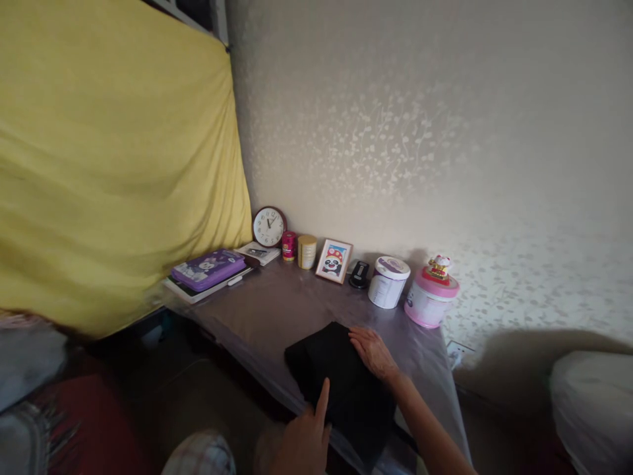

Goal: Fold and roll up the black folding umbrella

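A black cloth [336,369], perhaps a folded garment, lies on the near part of the table, with its lower end reaching the front edge. My right hand [373,353] rests flat on the cloth's far right edge, fingers stretched out together. At the near left side of the cloth is my left hand [306,435], its index finger straight and touching or just over the fabric. The thumb sits lower, and the other fingers are dark and partly hidden. Nothing shows in either hand's grasp.
Along the wall on the table [277,323] stand a clock [270,226], a red can [289,246], a yellow-lidded canister [307,252], a framed panda picture [334,260], a black object [359,274], a white tub [389,284] and a pink tub [430,303] topped by a cat figurine [440,265]. A purple case [208,269] lies left.
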`<state>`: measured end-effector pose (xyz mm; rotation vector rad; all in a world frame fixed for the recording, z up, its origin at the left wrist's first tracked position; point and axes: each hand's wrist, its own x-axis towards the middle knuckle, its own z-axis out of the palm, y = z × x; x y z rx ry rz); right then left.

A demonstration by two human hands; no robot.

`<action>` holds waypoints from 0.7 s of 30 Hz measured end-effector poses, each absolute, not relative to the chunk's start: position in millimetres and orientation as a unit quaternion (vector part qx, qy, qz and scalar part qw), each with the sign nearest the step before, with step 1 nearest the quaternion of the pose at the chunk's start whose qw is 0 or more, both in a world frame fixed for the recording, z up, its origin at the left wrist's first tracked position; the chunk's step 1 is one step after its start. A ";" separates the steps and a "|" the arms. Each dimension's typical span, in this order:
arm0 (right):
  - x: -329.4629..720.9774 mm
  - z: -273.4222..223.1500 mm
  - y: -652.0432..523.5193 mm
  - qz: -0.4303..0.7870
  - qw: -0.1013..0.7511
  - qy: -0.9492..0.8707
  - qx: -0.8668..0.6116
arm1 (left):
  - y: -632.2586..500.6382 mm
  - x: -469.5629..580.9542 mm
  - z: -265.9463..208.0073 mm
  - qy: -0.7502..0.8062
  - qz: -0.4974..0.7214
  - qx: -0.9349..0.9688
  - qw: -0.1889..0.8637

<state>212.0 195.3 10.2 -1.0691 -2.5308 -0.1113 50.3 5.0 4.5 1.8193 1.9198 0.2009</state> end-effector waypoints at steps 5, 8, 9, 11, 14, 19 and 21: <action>200.4 14.8 195.8 -0.088 0.218 -0.864 -0.445 | 4.0 51.6 13.5 0.706 0.061 0.655 0.262; 180.1 12.0 174.3 -0.084 0.237 -0.887 -0.387 | 3.9 50.7 20.1 0.696 0.064 0.660 0.275; 172.7 10.5 165.2 -0.075 0.236 -0.896 -0.368 | 4.2 50.4 21.4 0.691 0.065 0.663 0.278; 159.8 8.0 147.3 -0.049 0.227 -0.914 -0.332 | 5.4 50.0 22.4 0.690 0.062 0.664 0.280; 148.7 7.4 128.9 0.020 0.178 -0.953 -0.244 | 7.5 50.8 21.8 0.699 0.042 0.655 0.284; 151.8 13.1 138.1 0.050 0.142 -0.967 -0.206 | 7.1 52.7 21.8 0.718 0.042 0.634 0.285; 159.4 16.5 152.7 0.023 0.165 -0.953 -0.254 | 5.6 52.3 22.2 0.713 0.055 0.640 0.283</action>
